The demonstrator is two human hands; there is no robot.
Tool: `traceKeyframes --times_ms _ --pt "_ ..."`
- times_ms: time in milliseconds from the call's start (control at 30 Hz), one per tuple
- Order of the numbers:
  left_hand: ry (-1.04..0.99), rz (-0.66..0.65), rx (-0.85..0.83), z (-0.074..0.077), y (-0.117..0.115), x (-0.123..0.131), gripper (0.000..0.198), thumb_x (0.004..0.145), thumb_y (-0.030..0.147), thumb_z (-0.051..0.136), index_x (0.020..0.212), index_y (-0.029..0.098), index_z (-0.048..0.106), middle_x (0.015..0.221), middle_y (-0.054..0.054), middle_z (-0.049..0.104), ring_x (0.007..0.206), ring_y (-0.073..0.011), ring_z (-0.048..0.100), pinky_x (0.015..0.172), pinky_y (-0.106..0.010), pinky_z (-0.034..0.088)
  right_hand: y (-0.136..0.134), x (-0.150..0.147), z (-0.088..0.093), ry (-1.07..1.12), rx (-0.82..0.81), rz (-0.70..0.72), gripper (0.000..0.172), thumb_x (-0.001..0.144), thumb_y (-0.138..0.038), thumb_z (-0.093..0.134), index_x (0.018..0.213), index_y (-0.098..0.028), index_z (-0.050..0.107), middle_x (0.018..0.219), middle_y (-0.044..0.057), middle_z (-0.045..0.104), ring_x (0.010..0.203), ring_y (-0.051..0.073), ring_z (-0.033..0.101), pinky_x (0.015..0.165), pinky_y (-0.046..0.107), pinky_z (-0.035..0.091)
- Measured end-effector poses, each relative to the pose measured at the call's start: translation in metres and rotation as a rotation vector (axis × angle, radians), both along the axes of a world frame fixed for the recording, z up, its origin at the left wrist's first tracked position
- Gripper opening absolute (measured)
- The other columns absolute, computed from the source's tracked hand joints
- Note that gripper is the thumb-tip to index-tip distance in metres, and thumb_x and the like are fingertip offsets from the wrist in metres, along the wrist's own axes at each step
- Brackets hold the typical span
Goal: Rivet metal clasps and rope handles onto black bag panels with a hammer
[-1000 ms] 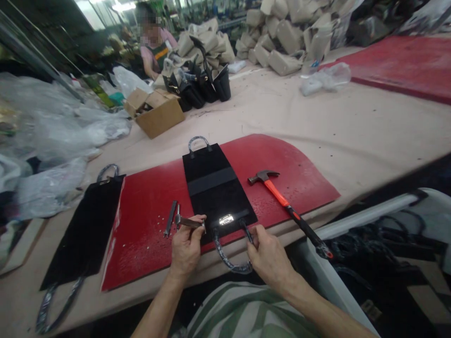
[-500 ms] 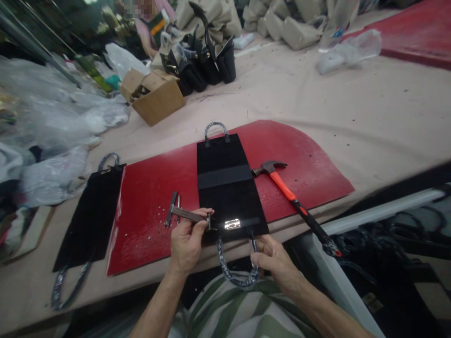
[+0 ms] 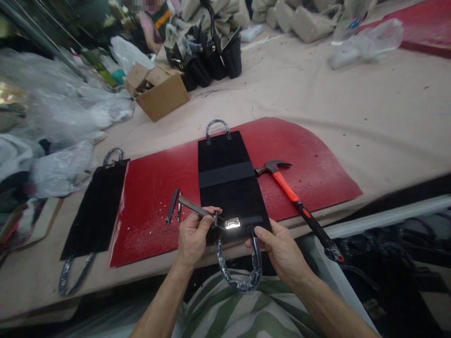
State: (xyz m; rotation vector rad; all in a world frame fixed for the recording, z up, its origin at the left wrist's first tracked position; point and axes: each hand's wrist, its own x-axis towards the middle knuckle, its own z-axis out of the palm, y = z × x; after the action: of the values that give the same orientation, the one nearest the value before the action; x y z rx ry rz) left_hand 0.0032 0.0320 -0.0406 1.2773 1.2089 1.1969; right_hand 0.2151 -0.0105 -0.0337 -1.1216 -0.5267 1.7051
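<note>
Head view: my left fingers [image 3: 211,211] grip a metal tool [image 3: 192,205]; right fingers [image 3: 265,234] pinch the black panel [image 3: 225,197], lower centre of frame. Judgement: hold panel flat, tool steady. Cardboard box [image 3: 164,97], upper left: contents unclear. White-rimmed bin [image 3: 373,222], lower right: dark pieces [image 3: 394,281].

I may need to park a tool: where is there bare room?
Roomiest: the tabletop between the cardboard box and the plastic bag. Also the red board right of the claw hammer, a few dark specks aside. Crowded: the near end of the black panel, with left hand, right hand and metal bar.
</note>
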Motion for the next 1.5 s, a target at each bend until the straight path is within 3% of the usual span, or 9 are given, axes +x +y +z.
traceKeyframes --times_ms 133,300,467,667,1100,1500 --pt "0.009 -0.025 0.036 0.018 0.007 0.013 0.023 0.094 0.038 0.064 0.101 0.015 0.067 0.110 -0.010 0.071 0.107 -0.0240 0.067 0.097 -0.036 0.053 0.007 -0.004 -0.002 -0.004 0.055 0.040 0.036 0.078 -0.046 0.077 0.095 -0.017 0.065 0.069 0.001 0.062 0.060 0.017 0.061 0.052 0.023 0.049" --pt "0.041 -0.092 0.000 0.034 0.020 0.033 0.026 0.093 0.041 0.065 0.101 0.017 0.069 0.113 -0.009 0.071 0.094 -0.0201 0.068 0.070 -0.024 0.056 0.015 -0.019 -0.001 0.052 0.075 0.070 0.033 0.078 -0.043 0.076 0.095 -0.017 0.065 0.073 0.002 0.063 0.057 0.015 0.059 0.051 0.023 0.046" --pt "0.062 -0.105 -0.027 0.032 0.026 0.033 0.027 0.092 0.042 0.066 0.100 0.017 0.069 0.113 -0.009 0.071 0.092 -0.0189 0.067 0.065 -0.021 0.054 0.027 -0.023 0.002 0.066 0.064 0.099 0.033 0.075 -0.036 0.074 0.102 -0.019 0.065 0.074 -0.001 0.062 0.057 0.015 0.058 0.052 0.025 0.050" --pt "0.063 -0.079 -0.058 0.031 0.028 0.022 0.026 0.093 0.040 0.066 0.104 0.017 0.072 0.110 -0.008 0.072 0.101 -0.0203 0.066 0.086 -0.027 0.053 0.029 -0.024 0.001 0.069 0.045 0.151 0.033 0.073 -0.039 0.078 0.096 -0.017 0.069 0.078 0.001 0.064 0.059 0.015 0.058 0.055 0.027 0.053" --pt "-0.101 -0.051 -0.156 0.024 0.027 0.019 0.030 0.093 0.043 0.068 0.104 0.016 0.072 0.109 -0.009 0.072 0.102 -0.0215 0.067 0.093 -0.030 0.051 0.030 -0.024 -0.003 0.233 -0.031 0.195 0.041 0.066 -0.043 0.088 0.090 -0.013 0.073 0.082 0.006 0.068 0.060 0.014 0.061 0.055 0.023 0.055" --pt "0.076 -0.081 -0.115 0.035 0.023 0.019 0.027 0.094 0.040 0.064 0.104 0.017 0.072 0.109 -0.007 0.073 0.098 -0.0189 0.067 0.082 -0.025 0.053 0.031 -0.028 -0.002 0.216 -0.027 0.182 0.037 0.069 -0.040 0.087 0.093 -0.014 0.073 0.083 0.006 0.068 0.060 0.014 0.061 0.055 0.024 0.056"
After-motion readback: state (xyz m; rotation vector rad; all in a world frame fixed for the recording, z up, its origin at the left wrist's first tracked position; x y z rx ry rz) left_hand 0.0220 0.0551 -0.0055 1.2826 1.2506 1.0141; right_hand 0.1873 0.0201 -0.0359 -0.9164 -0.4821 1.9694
